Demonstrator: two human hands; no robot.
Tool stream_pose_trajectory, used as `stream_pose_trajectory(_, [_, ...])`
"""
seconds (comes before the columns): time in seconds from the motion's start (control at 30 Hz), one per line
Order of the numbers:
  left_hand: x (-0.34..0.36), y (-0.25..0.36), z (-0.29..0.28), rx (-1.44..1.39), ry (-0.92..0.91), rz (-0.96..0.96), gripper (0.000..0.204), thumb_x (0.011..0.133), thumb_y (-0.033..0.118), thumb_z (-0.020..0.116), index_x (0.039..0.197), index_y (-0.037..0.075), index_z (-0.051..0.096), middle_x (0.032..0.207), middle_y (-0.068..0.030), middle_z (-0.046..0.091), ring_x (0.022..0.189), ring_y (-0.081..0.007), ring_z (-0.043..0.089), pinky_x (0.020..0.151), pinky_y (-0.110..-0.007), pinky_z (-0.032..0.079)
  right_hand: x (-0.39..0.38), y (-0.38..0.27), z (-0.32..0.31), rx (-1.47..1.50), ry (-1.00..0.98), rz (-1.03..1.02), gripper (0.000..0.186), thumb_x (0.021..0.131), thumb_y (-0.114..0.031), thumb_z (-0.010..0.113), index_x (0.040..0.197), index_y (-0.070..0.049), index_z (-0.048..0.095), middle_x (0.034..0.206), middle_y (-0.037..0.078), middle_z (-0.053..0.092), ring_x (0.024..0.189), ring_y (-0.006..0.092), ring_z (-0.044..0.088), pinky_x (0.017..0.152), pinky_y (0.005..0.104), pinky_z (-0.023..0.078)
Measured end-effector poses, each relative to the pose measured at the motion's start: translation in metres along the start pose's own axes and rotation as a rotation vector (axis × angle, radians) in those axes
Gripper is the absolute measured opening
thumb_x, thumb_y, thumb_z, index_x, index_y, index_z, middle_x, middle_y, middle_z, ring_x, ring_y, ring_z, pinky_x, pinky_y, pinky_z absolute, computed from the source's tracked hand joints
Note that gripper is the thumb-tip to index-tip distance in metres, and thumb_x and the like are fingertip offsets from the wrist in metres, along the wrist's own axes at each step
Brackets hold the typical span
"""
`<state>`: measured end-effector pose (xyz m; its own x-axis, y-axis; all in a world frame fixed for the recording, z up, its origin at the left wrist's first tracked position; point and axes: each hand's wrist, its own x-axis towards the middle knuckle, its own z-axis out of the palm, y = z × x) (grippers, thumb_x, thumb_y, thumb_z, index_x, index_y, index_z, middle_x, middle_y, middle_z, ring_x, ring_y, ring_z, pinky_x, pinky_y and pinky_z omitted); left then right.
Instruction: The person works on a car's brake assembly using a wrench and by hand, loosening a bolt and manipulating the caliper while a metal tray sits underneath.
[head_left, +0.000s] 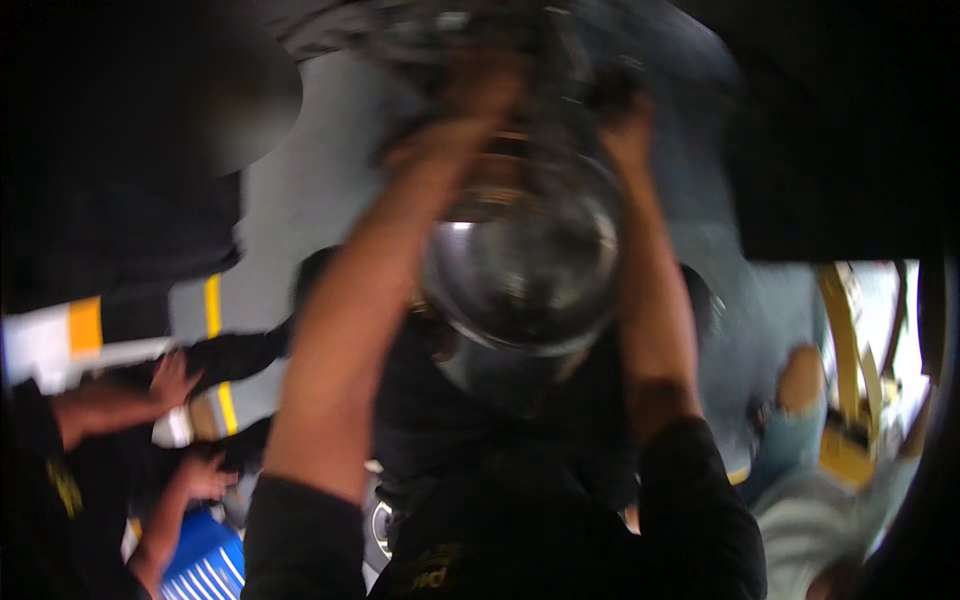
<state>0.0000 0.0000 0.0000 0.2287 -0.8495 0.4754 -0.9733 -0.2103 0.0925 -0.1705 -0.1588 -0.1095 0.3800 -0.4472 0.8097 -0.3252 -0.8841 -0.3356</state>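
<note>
Both my bare forearms stretch forward, one on each side of a shiny, rounded, glassy-looking object [525, 255] whose kind I cannot make out. My left hand [488, 85] is at a dark, cluttered assembly [545, 60] beyond it. Its fingers are smeared by motion. Close to the right side of that same assembly is my right hand [628, 118], also blurred, with its fingers lost against the dark parts. Whether either hand holds anything does not show.
At the left a person in black has two hands [175, 380] in view, near a blue box with white stripes [205, 560]. Another person in light clothes [810, 510] is at the lower right, by a yellow frame [845, 350]. Yellow lines [213, 305] mark the grey floor.
</note>
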Motion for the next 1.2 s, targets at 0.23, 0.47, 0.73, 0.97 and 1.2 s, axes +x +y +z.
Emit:
stream_pose_trajectory(0.23, [0.016,0.009,-0.042,0.124,-0.006,0.163,0.021,0.090,0.017,0.065,0.108,0.017,0.077,0.134,-0.0073,0.061,0.133,-0.0326,0.051,0.105,-0.045,0.049,0.047,-0.043,-0.016,0.446,0.017,0.401,0.031,0.105,-0.023,0.060,0.089,0.002,0.067,0.076,0.017,0.070,0.066,0.0263,0.067,0.066,0.0396,0.051])
stream_pose_trajectory(0.47, [0.011,0.018,-0.048,0.142,-0.090,0.095,0.024,0.091,0.017,0.068,0.111,0.005,0.075,0.134,-0.0114,0.061,0.132,-0.0359,0.050,0.109,-0.048,0.045,0.036,-0.050,-0.019,0.290,-0.016,0.414,0.029,0.104,-0.024,0.060,0.093,0.002,0.069,0.079,0.023,0.069,0.072,0.0421,0.067,0.067,0.0447,0.051])
stream_pose_trajectory(0.73, [0.012,0.018,-0.054,0.116,-0.049,0.158,0.026,0.089,0.014,0.071,0.113,0.005,0.074,0.138,-0.0122,0.060,0.134,-0.0371,0.048,0.112,-0.048,0.042,0.047,-0.066,-0.037,0.437,-0.024,0.429,0.029,0.100,-0.023,0.060,0.096,0.004,0.069,0.090,0.031,0.067,0.086,0.0546,0.062,0.072,0.0573,0.050])
stream_pose_trajectory(0.97, [0.011,0.016,-0.052,0.129,-0.078,0.154,0.024,0.092,0.020,0.067,0.111,0.008,0.076,0.136,-0.0119,0.061,0.135,-0.0372,0.046,0.114,-0.049,0.039,0.050,-0.076,-0.028,0.371,-0.220,0.199,0.025,0.098,-0.023,0.065,0.099,0.002,0.069,0.094,0.028,0.068,0.091,0.0504,0.063,0.076,0.0507,0.052])
stream_pose_trajectory(1.2, [0.013,0.014,-0.048,0.168,-0.065,0.124,0.020,0.092,0.023,0.069,0.110,0.021,0.078,0.137,-0.0023,0.059,0.137,-0.0286,0.046,0.110,-0.064,0.034,0.015,-0.029,0.025,0.309,-0.192,0.472,0.023,0.100,-0.021,0.062,0.104,0.001,0.069,0.099,0.025,0.070,0.090,0.0432,0.069,0.078,0.0492,0.057])
